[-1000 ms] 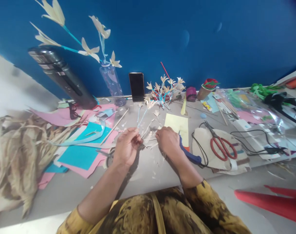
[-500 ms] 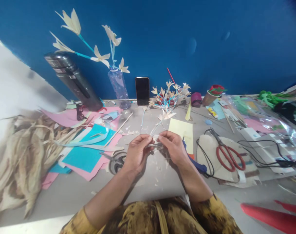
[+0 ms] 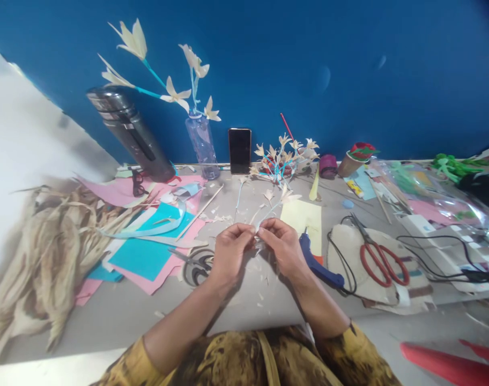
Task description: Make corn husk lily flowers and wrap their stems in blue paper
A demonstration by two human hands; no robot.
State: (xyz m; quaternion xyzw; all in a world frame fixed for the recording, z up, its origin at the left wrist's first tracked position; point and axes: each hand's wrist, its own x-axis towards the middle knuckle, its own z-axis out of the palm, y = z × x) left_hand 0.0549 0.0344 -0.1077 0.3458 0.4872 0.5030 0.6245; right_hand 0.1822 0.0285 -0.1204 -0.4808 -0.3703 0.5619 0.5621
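My left hand (image 3: pixel 232 251) and my right hand (image 3: pixel 283 247) meet fingertip to fingertip over the middle of the table, both closed in a pinch. Between them is the lower end of a thin stem (image 3: pixel 264 216) that slants up to a cream artificial flower (image 3: pixel 290 194). The pinched end is mostly hidden by my fingers. A smaller cream flower (image 3: pixel 269 196) stands just left of it. Another flower on a pale stem (image 3: pixel 238 199) lies beyond my left hand. Close to my right hand lies a blue glue gun (image 3: pixel 323 269); grey scissors (image 3: pixel 197 264) are beside my left wrist.
Dried husks (image 3: pixel 47 262) and blue paper sheets (image 3: pixel 142 257) cover the left. Red-handled scissors (image 3: pixel 383 262) rest on a cloth pad at right, near a white power strip (image 3: pixel 433 252). Behind stand a flask (image 3: pixel 135 136), a clear bottle (image 3: pixel 201 147), a phone (image 3: pixel 239 151) and a flower bunch (image 3: pixel 282 161).
The held flower has swung to the right, apart from the smaller one. My fingertips have drawn closer together. The whole view has shifted slightly.
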